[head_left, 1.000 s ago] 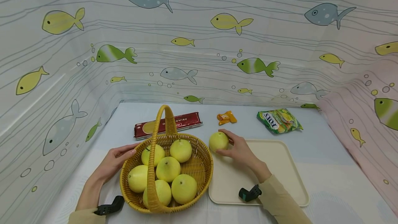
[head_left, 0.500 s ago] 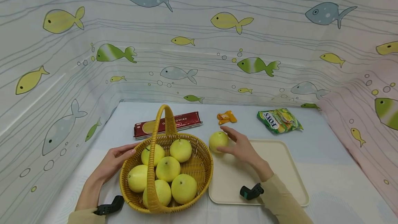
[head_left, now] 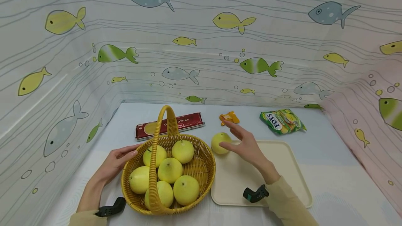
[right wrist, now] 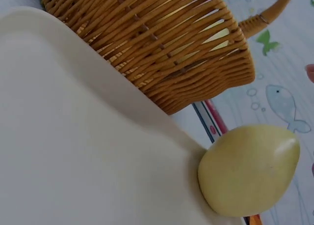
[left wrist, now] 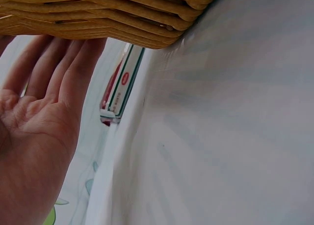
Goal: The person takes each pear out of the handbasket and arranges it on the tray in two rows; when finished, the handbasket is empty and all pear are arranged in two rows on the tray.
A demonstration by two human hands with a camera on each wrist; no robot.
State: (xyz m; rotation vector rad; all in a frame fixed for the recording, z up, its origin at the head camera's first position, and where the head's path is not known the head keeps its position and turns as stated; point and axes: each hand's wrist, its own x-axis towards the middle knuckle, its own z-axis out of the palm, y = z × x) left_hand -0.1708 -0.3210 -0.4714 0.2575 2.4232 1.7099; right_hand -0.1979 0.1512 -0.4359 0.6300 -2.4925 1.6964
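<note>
My left hand [head_left: 114, 163] touches the left side of the yellow wicker basket [head_left: 207, 170]. In the left wrist view its fingers [left wrist: 68, 70] stretch straight against the weave. Several pale yellow-green pomelos, one of them a front pomelo [head_left: 186, 190], lie inside under the tall handle. Another pomelo [head_left: 221, 143] sits at the back left corner of the cream tray [head_left: 282, 170]. Just right of that pomelo is my right hand [head_left: 248, 147], thumb and fingers spread apart, holding nothing. The right wrist view shows this pomelo [right wrist: 248, 171] at the tray edge, with only fingertips visible at the right border.
Behind the basket lies a dark red biscuit pack [head_left: 188, 121], partly covered by the handle. A small orange packet [head_left: 231, 117] is beyond the right fingers. A green FOX'S bag [head_left: 281, 121] lies at the back right. Fish-printed sheeting [head_left: 207, 90] surrounds the table.
My right fingers have come off the pomelo and spread wider, and the hand has shifted slightly right and up. The pomelo has stayed in place. My left hand has not moved.
</note>
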